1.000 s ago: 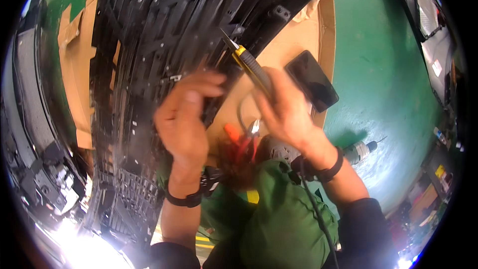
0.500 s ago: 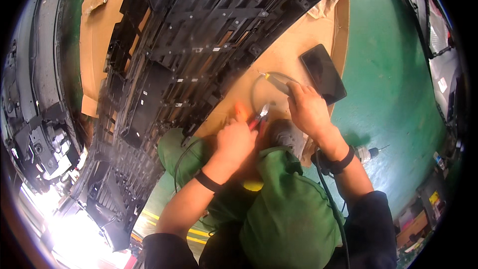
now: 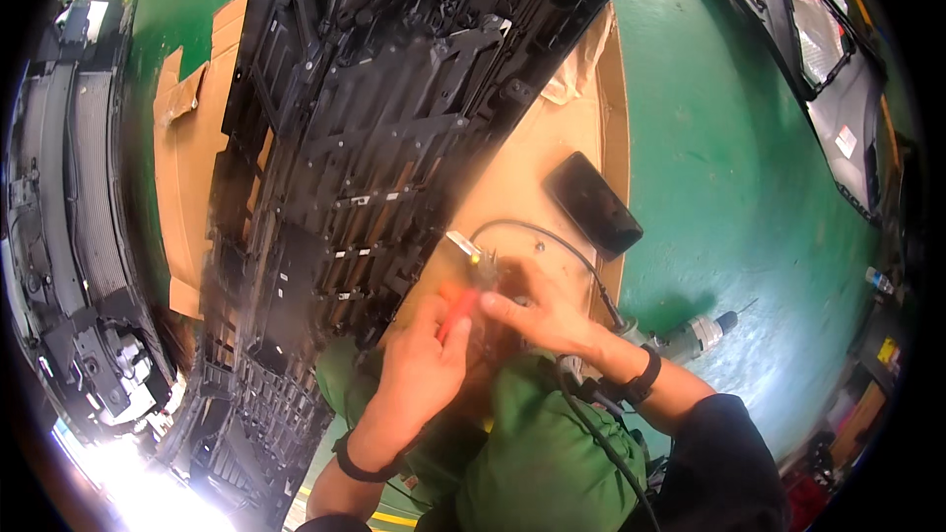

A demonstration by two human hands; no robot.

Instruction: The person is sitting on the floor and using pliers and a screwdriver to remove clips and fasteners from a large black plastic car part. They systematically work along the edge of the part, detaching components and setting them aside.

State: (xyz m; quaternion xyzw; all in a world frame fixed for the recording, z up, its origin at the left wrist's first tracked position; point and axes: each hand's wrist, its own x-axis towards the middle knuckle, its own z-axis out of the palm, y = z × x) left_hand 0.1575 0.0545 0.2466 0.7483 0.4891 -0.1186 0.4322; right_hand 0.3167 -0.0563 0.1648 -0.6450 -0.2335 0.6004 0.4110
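The left hand is closed around red-handled metal pliers, above a brown cardboard sheet. The right hand is just beside them, fingers blurred; whether it grips the yellow-and-silver bladed tool by the pliers' head, I cannot tell. A flat black rectangular device lies beyond
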